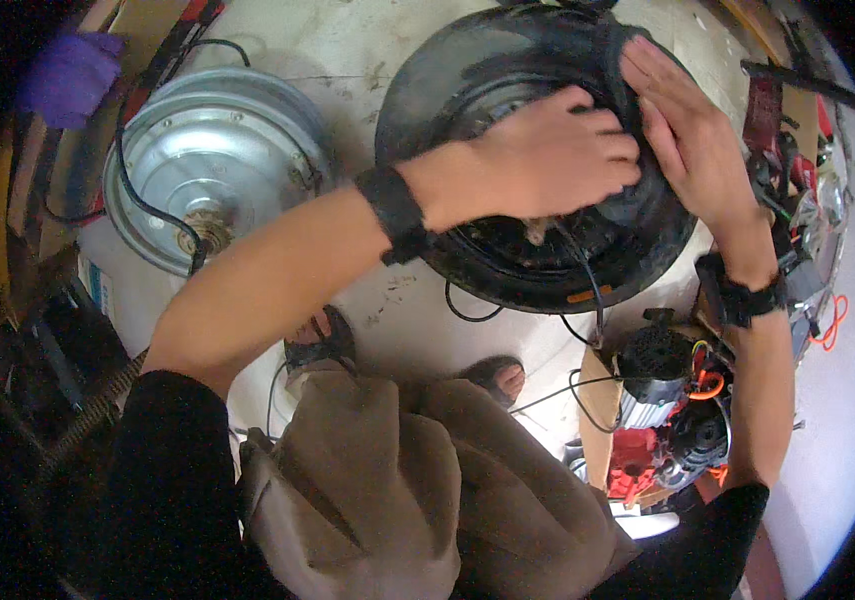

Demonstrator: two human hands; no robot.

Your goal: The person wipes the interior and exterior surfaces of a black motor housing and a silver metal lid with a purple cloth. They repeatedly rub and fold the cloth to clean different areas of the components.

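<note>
A black tyre (547, 293) lies flat on the floor ahead of me, around a dark wheel hub with a cable at its centre. Across the wheel reaches my left hand (562, 155), its fingers curled down onto the tyre's inner edge at the right; the fingertips are hidden. Flat against the tyre's right side rests my right hand (685, 140), fingers straight and pointing away from me. To the left lies a silver hub-motor wheel (237, 160) without a tyre, its black cable (142, 200) looping over its face.
Near my right forearm, a cardboard box (595, 420) holds motors and red parts. An orange cord (829, 325) and assorted tools lie along the right wall. At the far left are a purple cloth (72, 78) and boxes. My feet are between the two wheels and me.
</note>
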